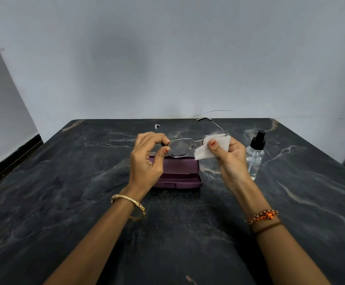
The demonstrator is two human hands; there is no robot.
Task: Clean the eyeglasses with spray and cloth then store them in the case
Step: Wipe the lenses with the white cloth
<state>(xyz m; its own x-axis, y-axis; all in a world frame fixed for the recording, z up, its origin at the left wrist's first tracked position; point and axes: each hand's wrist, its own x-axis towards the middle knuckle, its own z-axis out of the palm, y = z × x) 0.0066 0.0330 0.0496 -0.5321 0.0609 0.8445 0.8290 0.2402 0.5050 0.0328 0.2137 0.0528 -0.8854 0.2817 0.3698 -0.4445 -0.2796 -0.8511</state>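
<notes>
A: While the thin silver wire-framed eyeglasses (190,144) hang in the air at the middle of the frame, which way do they lie?

B: Their long axis runs across the frame, left to right, between the two hands. The left hand (149,159) pinches the rim at the left-of-frame end with thumb and forefinger. The right hand (230,155) has its grip closed on a white folded cloth (206,149), pressed over the right-of-frame lens.

A: So which hand does the wiping?

B: The right, I judge; the left only steadies. The uncovered lens lies toward frame-left of the cloth, so the cloth would slide that way along the frame.

A: And the storage?

B: The open plum-coloured hard case (177,171) sits on the dark marbled bench (64,202) just below the glasses. The clear spray bottle with black pump top (255,153) stands upright at right of centre, beside the right hand.
</notes>
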